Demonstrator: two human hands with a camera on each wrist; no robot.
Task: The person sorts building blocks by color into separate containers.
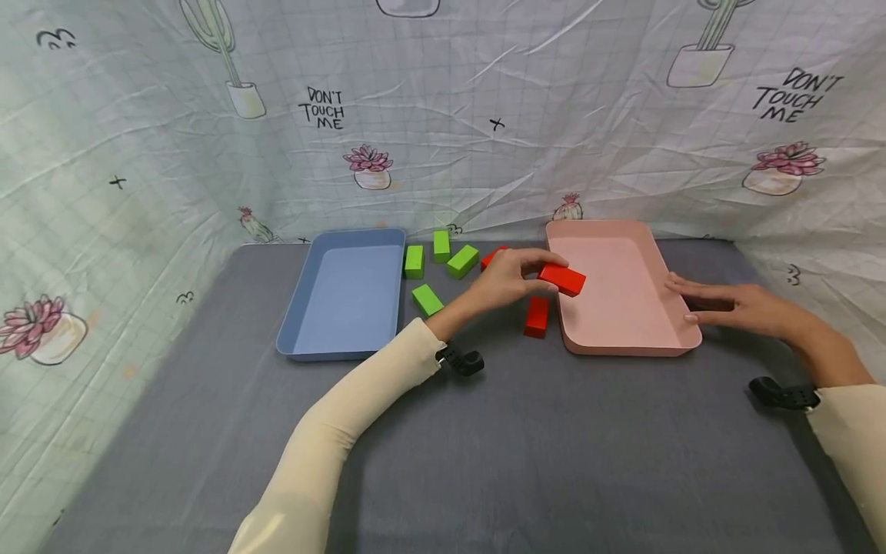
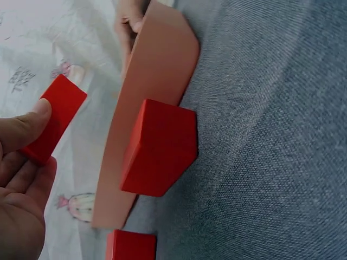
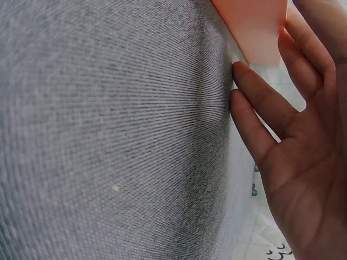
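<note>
A red block (image 1: 564, 280) held above the left edge of a pink tray (image 1: 616, 300).
The left hand (image 1: 508, 277) has its grip clamped on it, thumb opposite fingers; the right hand (image 1: 751, 308), its fingers apart, touches the pink tray's right side. Two more red blocks (image 1: 536, 318) lie on the table (image 1: 519, 446) beside it, then four green blocks (image 1: 462, 262), and a blue tray (image 1: 346, 296) farther left.
</note>
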